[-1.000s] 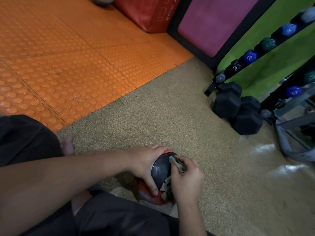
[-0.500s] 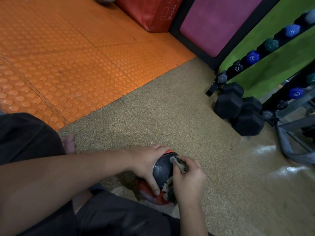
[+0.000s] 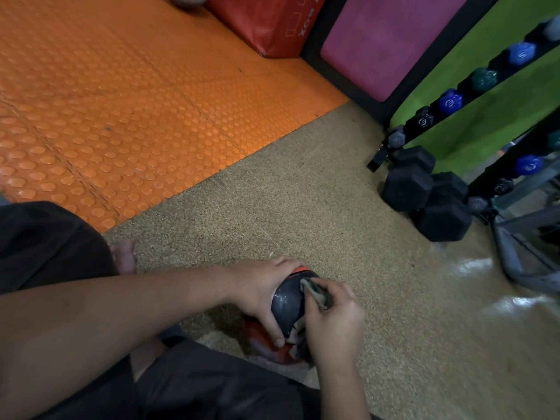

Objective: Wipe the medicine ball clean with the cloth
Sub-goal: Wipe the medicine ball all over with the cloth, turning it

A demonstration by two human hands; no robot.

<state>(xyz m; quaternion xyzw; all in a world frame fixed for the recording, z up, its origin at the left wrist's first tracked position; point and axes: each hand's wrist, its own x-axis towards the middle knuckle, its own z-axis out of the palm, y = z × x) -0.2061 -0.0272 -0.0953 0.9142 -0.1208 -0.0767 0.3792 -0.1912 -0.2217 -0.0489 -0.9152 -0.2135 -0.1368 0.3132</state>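
Low in the middle of the frame, the medicine ball [image 3: 286, 304], black with red patches, is sitting on the speckled tan floor [image 3: 303, 189] just in front of the person's dark-trousered legs [image 3: 197, 386]. The left hand [image 3: 257, 294] is gripping the ball from its left side, fingers curled over the top and thumb stretched down its face. The right hand [image 3: 335, 321] is pinching a bunched cloth [image 3: 315, 294] and pressing it against the ball's right side. A bare foot [image 3: 124, 256] is showing at the left edge of the floor. An orange studded mat [image 3: 121, 101] is filling the upper left, with a red padded box [image 3: 266, 22] and a pink pad [image 3: 381, 40] beyond it. At the right, black hex dumbbells [image 3: 424, 192] are lying on the floor beside a rack [image 3: 454, 95] of small coloured dumbbells, well apart from the ball.
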